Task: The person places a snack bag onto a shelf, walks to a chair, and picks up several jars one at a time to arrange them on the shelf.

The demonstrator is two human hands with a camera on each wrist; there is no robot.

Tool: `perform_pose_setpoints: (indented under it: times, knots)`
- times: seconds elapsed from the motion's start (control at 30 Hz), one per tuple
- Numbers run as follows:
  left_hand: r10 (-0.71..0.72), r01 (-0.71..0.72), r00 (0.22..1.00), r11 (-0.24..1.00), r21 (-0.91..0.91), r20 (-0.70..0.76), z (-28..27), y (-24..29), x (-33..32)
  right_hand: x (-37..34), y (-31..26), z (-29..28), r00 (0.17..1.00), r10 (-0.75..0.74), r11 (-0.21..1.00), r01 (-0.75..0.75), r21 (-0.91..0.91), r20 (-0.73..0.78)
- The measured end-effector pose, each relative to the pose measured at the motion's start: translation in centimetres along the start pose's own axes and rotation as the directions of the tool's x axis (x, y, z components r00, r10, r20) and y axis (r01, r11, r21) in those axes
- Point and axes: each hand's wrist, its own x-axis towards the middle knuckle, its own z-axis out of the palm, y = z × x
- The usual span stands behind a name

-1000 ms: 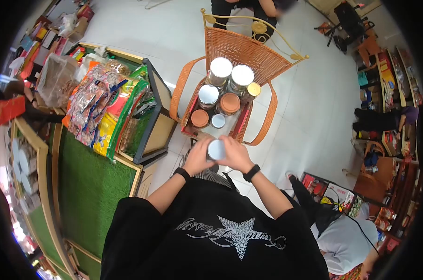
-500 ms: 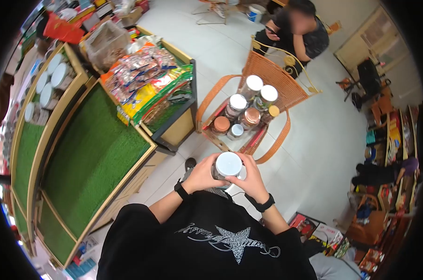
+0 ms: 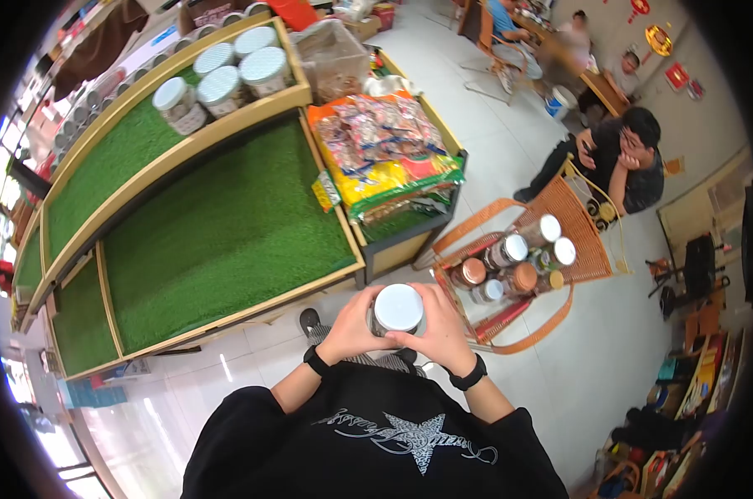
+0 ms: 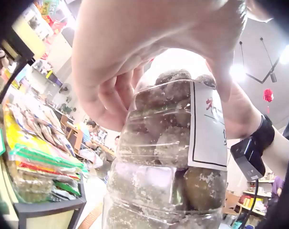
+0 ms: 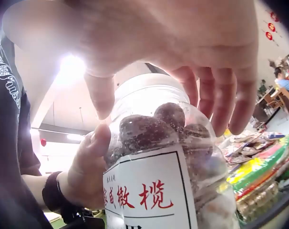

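A clear plastic jar with a white lid is held upright between my two hands, in front of my body. My left hand grips one side of it and my right hand the other, thumbs on the near side. Through the wall of the jar in the left wrist view show dark, round preserved fruits with a whitish dusting. A white label with red characters faces the right wrist camera. Beyond the hands, a green-turfed display shelf spreads out to the left.
Right of the hands stands a wicker chair carrying several lidded jars. Snack bags lie piled on the shelf's right end. White-lidded jars stand on its upper tier. A seated person is behind the chair.
My view has turned left, so the chair and its jars slide rightward and the turfed shelf comes before me. The jar is now closer to my chest, still in both hands.
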Motion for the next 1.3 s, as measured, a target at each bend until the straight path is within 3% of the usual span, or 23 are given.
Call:
perform_pose_setpoints:
  times: [0.4,0.5,0.57,0.63,0.7,0.83,0.97,1.17,1.23,1.3]
  knots:
    - [0.091,-0.072,0.94,0.995,0.069,-0.328,-20.5,-7.5,-2.7,15.8,-11.6,14.8,0.969,-0.248,0.969,0.248,-0.008,0.016]
    - [0.131,-0.084,0.903,0.988,0.131,-0.409,-25.1,-7.6,-3.3,19.1,-14.4,17.2,0.943,-0.333,0.943,0.332,0.022,0.006]
    - [0.245,-0.177,0.857,0.966,0.189,-0.453,-28.0,-7.7,-3.3,21.2,-16.6,17.9,0.931,-0.364,0.931,0.364,0.036,-0.01]
    - [0.272,-0.212,0.841,0.961,0.178,-0.468,-30.7,-7.5,-2.8,23.5,-18.8,18.0,0.877,-0.48,0.877,0.48,0.004,-0.024]
    - [0.41,-0.249,0.69,0.908,0.337,-0.596,-33.1,-6.9,-2.2,25.7,-20.8,18.0,0.836,-0.542,0.84,0.542,-0.029,-0.083]
    - [0.376,-0.315,0.528,0.919,0.235,-0.762,-36.9,-6.8,0.5,30.0,-24.8,17.6,0.693,-0.703,0.711,0.692,-0.127,-0.157]
    - [0.418,-0.394,0.434,0.885,0.249,-0.798,-41.8,-5.5,3.7,35.2,-27.9,17.3,0.61,-0.775,0.632,0.746,-0.208,-0.165]
    - [0.331,-0.34,0.483,0.924,0.174,-0.811,-46.3,-7.2,8.1,43.4,-27.4,19.1,0.691,-0.72,0.686,0.697,-0.207,-0.06]
    - [0.231,-0.276,0.541,0.957,0.089,-0.808,-46.8,-8.7,9.2,45.0,-25.9,20.5,0.704,-0.707,0.7,0.683,-0.21,-0.067]
    - [0.223,-0.148,0.605,0.975,0.168,-0.764,-47.0,-10.1,9.4,45.6,-24.9,21.3,0.753,-0.658,0.68,0.599,-0.424,0.008]
